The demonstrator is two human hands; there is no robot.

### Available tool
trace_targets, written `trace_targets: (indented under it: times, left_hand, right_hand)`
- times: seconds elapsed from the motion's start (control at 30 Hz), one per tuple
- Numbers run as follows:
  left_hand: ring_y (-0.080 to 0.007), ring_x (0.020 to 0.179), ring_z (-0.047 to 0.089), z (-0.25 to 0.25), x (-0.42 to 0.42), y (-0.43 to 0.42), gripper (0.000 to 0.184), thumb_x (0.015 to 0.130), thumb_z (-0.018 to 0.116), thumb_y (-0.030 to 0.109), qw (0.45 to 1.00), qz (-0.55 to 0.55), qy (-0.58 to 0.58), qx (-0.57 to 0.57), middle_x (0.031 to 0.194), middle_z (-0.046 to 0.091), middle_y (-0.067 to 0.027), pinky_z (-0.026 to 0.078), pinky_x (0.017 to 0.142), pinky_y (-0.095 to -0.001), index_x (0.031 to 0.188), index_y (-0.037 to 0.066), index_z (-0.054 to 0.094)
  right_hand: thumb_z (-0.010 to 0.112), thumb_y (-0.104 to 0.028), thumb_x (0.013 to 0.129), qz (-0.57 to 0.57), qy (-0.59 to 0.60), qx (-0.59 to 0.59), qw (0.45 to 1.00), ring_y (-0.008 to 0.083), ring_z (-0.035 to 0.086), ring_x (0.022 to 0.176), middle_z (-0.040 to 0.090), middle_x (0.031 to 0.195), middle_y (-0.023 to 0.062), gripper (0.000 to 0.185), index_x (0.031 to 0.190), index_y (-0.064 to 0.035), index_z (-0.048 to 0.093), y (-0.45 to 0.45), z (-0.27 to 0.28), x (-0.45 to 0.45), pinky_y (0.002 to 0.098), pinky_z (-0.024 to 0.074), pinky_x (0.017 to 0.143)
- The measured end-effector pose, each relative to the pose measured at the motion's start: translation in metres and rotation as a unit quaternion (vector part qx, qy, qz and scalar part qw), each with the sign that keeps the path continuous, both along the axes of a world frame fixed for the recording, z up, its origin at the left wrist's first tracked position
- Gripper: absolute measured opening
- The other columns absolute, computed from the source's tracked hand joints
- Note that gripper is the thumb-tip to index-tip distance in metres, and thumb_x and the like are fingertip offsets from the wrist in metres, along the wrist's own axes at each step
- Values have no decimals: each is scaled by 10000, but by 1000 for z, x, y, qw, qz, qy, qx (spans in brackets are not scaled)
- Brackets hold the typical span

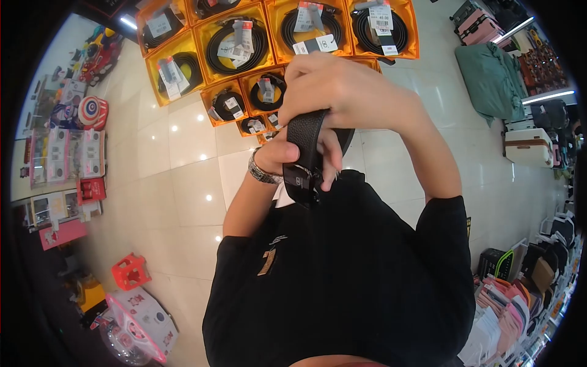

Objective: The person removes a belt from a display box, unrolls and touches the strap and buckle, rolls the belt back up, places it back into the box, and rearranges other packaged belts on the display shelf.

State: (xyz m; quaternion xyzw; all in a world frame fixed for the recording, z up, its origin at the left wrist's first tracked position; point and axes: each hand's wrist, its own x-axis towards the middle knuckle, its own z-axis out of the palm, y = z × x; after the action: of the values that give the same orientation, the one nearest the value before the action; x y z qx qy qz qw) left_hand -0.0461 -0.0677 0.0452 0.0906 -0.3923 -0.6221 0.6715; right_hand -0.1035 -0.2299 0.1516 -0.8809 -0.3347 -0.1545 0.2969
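A black leather belt (304, 137) with a dark buckle (298, 181) is held in front of my chest, its strap bent into a loop. My left hand (282, 154), with a patterned band at the wrist, has its thumb on the belt near the buckle and its fingers around the other side. Over the top of the loop, my right hand (333, 88) is curled, with its fingertips partly hidden behind the strap. Just beyond my hands, rolled black belts (237, 49) with paper tags lie in orange boxes (205, 78).
A red stool (130, 271) and a pink-and-white box (143, 321) stand on the tiled floor at the lower left. Shelves of boxed goods (67, 156) line the left side. Suitcases (529, 147), a green cover (492, 79) and folded clothes (504, 309) are on the right.
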Motion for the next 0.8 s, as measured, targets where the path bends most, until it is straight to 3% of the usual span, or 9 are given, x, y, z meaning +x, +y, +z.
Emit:
trace_targets:
  times: [0.1,0.17,0.23,0.27,0.33,0.4,0.47,0.53,0.8]
  left_hand:
    - [-254,654,648,6,-1,2,567,802,568,394,996,83,2,34,897,605,-225,504,534,-298,1016,-129,516]
    - [-220,567,598,12,0,0,522,818,504,432,986,146,-40,64,727,614,-179,476,578,-283,882,-82,572]
    - [-220,504,529,19,-3,0,478,833,453,453,971,224,-29,78,584,576,-152,456,738,-315,832,-13,560]
    - [-219,499,515,20,-4,2,465,837,439,458,960,259,-2,101,546,561,-143,443,773,-323,818,7,552]
    - [-250,607,561,26,-4,5,408,839,439,426,914,368,22,167,622,582,-172,452,751,-351,857,28,526]
    - [-264,679,574,26,-3,-1,370,837,447,395,856,493,37,153,730,582,-169,455,759,-366,857,30,509]
    - [-242,824,552,17,3,-3,322,852,435,341,824,553,44,114,897,517,-116,444,790,-372,856,25,494]
    - [-225,874,523,12,1,-3,314,858,426,332,798,592,39,108,937,506,-111,428,814,-358,862,26,496]
    - [-258,959,495,2,-27,8,294,830,450,331,753,652,44,77,905,516,-108,387,924,-397,878,43,485]
  right_hand:
    - [740,-122,592,-100,-118,-72,985,195,552,981,627,931,15,356,944,-132,690,-12,0,9,329,437,858]
    - [772,-194,632,-156,-177,-122,964,181,559,972,636,925,-10,334,944,-120,679,-26,3,15,334,436,854]
    - [781,-221,654,-184,-204,-131,953,180,571,944,642,912,-13,328,943,-108,675,-37,4,9,332,449,832]
    - [775,-222,684,-227,-204,-60,950,187,583,906,646,895,0,302,937,-94,671,-41,2,2,329,462,800]
    - [769,-223,713,-263,-206,14,942,194,596,869,650,878,14,280,931,-81,666,-38,0,-17,325,475,768]
    - [755,-195,730,-315,-12,240,918,222,605,809,646,830,46,248,915,-61,660,-16,-6,-46,329,490,724]
    - [745,-157,718,-287,29,267,920,247,592,846,633,876,81,279,954,-45,648,12,-32,-53,341,488,741]
    - [766,-145,687,-283,-67,182,939,250,575,883,615,925,90,384,1032,-45,628,37,-48,-41,353,486,747]
    - [823,-194,553,-228,-35,159,960,270,535,847,604,892,66,564,1054,-47,608,51,-83,-27,361,460,755]
